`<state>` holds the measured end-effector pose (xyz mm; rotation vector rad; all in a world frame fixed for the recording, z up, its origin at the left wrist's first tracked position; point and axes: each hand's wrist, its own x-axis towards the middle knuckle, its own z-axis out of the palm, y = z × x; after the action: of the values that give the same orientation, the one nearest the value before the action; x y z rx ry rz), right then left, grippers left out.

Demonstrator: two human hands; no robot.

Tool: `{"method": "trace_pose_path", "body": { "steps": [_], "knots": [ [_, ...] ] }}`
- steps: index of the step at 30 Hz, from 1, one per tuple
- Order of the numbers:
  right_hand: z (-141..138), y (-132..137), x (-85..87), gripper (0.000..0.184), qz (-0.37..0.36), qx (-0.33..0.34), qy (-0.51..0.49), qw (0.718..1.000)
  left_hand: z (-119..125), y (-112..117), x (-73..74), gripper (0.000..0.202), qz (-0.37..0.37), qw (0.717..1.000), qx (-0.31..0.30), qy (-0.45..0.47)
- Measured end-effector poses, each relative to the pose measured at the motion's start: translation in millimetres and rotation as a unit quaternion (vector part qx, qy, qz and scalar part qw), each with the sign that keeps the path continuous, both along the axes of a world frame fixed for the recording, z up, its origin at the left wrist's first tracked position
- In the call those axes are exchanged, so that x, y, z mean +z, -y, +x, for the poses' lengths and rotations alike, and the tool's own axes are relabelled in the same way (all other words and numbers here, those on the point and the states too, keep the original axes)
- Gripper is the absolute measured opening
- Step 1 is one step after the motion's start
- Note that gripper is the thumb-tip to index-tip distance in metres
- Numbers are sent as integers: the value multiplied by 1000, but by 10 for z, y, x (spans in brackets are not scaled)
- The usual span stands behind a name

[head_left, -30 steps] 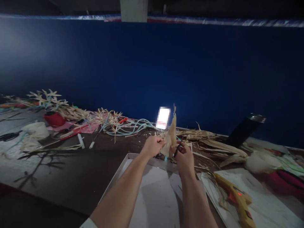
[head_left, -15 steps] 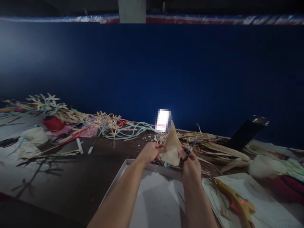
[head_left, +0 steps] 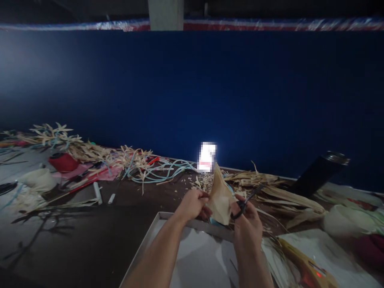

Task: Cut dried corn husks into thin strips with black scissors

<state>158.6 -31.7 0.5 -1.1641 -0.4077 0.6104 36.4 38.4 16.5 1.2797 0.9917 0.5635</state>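
Note:
A pale dried corn husk (head_left: 221, 196), pointed at the top and wide at the bottom, is stretched between my two hands. My left hand (head_left: 193, 205) is closed, pinching its left edge. My right hand (head_left: 247, 218) grips the husk's right edge with the fingertips. Dark-handled scissors (head_left: 239, 209) are also tucked in that hand, their blades pointing up and right, away from the husk. Both hands are just above the far rim of a white shallow box (head_left: 192, 260). Part of a light blue thing shows behind the husk's lower edge.
Dried husks (head_left: 294, 200) lie to the right, near a dark tilted flask (head_left: 321, 174). A yellow glue gun (head_left: 303, 260) with a red light is at lower right. Leftward are pale blue wires (head_left: 168, 170), a red thread spool (head_left: 63, 162) and husk flowers (head_left: 51, 134). A bright screen (head_left: 207, 157) stands behind.
The hands and the husk sit slightly lower in view, with the husk turned a little. The right hand has shifted slightly right; both hands keep their hold. The view has tilted slightly.

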Motion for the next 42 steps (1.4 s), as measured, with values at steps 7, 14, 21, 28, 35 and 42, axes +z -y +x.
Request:
{"method": "trace_pose_path", "body": {
  "steps": [7, 14, 21, 28, 35, 42],
  "knots": [
    [2, 55, -20, 53, 4, -32, 5, 999, 63, 47, -10, 18, -41, 992, 1, 115],
    [5, 94, 43, 50, -35, -60, 12, 997, 150, 41, -95, 22, 2, 999, 45, 17],
    [81, 82, -42, 43, -25, -74, 1, 997, 202, 23, -226, 23, 22, 998, 61, -14],
    [54, 62, -16, 44, -55, -84, 7, 995, 237, 111, -246, 21, 162, 982, 91, -47],
    [71, 32, -141, 44, -75, -53, 48, 995, 224, 209, -225, 21, 285, 941, 101, -151],
    [54, -26, -145, 57, -86, 34, 98, 991, 228, 214, -203, 22, 323, 926, 123, -154]
  ]
}}
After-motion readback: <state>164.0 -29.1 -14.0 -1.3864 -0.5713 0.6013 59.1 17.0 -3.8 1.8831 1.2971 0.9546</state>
